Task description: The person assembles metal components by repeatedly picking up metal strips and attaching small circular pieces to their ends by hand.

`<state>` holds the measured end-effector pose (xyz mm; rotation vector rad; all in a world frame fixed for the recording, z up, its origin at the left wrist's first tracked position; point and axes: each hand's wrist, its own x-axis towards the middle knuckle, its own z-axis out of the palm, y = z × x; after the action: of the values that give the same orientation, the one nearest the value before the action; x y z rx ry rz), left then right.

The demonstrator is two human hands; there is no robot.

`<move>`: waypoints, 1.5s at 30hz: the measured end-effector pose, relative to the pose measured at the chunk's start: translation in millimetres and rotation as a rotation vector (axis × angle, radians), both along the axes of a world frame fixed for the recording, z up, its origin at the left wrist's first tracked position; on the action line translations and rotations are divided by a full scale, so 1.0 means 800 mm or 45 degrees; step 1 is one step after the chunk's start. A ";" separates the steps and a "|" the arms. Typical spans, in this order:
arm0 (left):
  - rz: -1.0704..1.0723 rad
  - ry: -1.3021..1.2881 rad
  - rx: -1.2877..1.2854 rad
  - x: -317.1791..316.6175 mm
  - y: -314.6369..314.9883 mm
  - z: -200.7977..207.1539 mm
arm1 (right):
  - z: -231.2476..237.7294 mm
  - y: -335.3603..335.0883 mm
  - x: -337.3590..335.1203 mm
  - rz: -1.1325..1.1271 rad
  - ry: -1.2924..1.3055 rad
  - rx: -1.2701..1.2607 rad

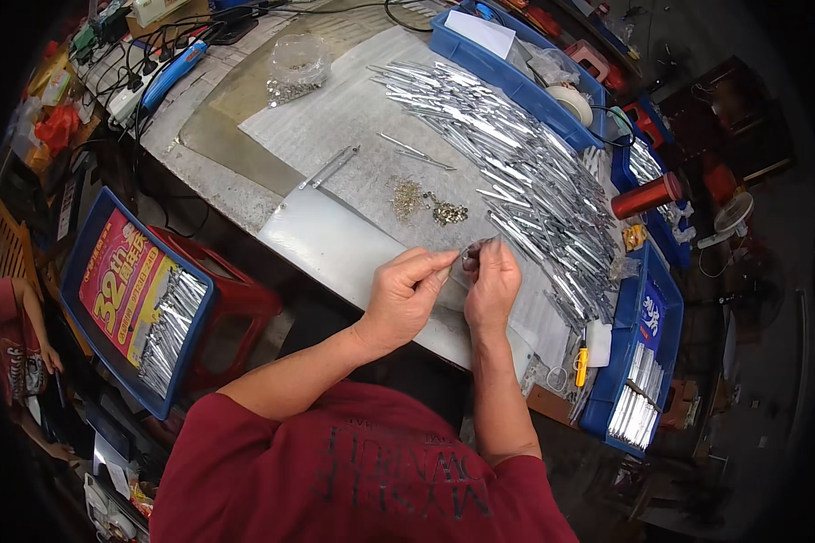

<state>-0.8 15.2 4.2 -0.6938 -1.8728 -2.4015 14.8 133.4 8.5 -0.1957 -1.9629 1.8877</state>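
My left hand [400, 294] and my right hand [493, 288] meet above the near edge of the table, both pinched closed. Between their fingertips is a small dark, shiny piece, too small and too covered to name. Just beyond lie a pile of tiny brass-coloured parts [407, 200] and a darker pile of small round parts [449, 212]. A big heap of thin silvery metal strips [516, 154] spreads to the far right of my hands. A few loose strips [417, 152] lie apart from it, and a pair of strips [330, 168] rests farther left.
A clear bag of small metal parts [297, 71] stands at the back. Blue bins hold strips at the left [109, 299] and right [666, 362]; another blue bin [516, 77] stands behind the heap. A yellow-handled screwdriver [581, 365] lies near right. Another person's hand [51, 360] shows far left.
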 end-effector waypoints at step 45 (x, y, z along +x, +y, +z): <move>-0.011 0.011 -0.078 0.007 0.005 -0.004 | -0.012 -0.002 0.021 -0.140 0.098 0.446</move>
<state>4.5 19.2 0.7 -0.7162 -1.9516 -2.3509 31.5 132.0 -1.4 -0.1237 -2.1417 1.4341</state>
